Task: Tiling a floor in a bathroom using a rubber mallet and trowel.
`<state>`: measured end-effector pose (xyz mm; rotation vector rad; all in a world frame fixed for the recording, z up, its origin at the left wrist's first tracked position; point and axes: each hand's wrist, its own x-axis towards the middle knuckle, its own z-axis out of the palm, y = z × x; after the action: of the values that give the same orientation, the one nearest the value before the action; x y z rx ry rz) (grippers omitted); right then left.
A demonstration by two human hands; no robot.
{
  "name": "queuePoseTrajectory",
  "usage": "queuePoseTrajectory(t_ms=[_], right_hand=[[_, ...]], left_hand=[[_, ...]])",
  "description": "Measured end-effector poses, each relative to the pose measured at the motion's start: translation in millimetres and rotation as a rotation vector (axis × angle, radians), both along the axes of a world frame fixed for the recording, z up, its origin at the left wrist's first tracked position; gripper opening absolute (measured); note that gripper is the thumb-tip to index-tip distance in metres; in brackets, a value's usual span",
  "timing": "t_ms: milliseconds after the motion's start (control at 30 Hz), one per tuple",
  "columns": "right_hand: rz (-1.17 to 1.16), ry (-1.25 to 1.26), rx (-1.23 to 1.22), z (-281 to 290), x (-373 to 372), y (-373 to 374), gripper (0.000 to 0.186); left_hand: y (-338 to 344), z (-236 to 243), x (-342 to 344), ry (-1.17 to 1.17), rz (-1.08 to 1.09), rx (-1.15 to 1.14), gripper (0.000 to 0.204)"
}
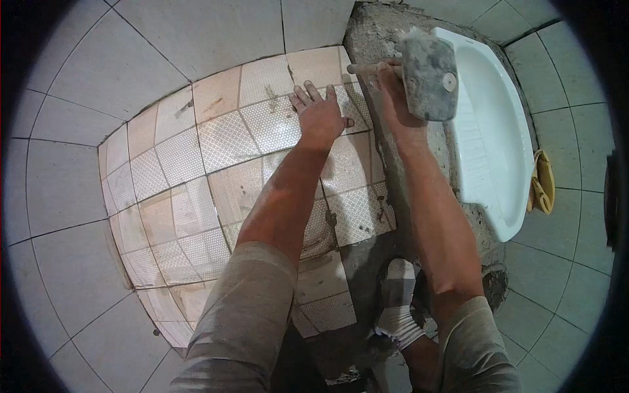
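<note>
My left hand (320, 116) lies with its fingers spread on the patterned floor tiles (226, 141), close to their far right edge. My right hand (398, 98) is wrapped round the handle of a dusty grey mallet (429, 72). The tip of the handle sticks out to the left of my fingers. The mallet's thick head is raised between the tiles and the white squat toilet pan (488, 137), covering part of the pan's left rim. Some of my right fingers are hidden behind the handle and head.
Rough cement (377, 39) surrounds the pan, with a dark bare strip beside the tile edge. My socked foot (396, 295) stands on that strip. A yellow cloth-like item (542, 183) lies right of the pan. Pale tiled walls (223, 33) enclose the floor.
</note>
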<state>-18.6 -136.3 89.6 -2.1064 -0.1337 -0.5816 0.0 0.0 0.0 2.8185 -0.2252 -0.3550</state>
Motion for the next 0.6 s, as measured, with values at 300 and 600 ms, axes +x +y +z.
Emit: queuePoseTrajectory(t_ms=[300,600], right_hand=[[-0.06,-0.306,-0.382,-23,11,10,0.02],[-0.031,-0.206,-0.289,-18,20,14,0.02]], left_hand=[[13,12,9,0.024,-0.027,0.093,0.097],[12,9,9,-0.022,0.003,0.037,0.064]])
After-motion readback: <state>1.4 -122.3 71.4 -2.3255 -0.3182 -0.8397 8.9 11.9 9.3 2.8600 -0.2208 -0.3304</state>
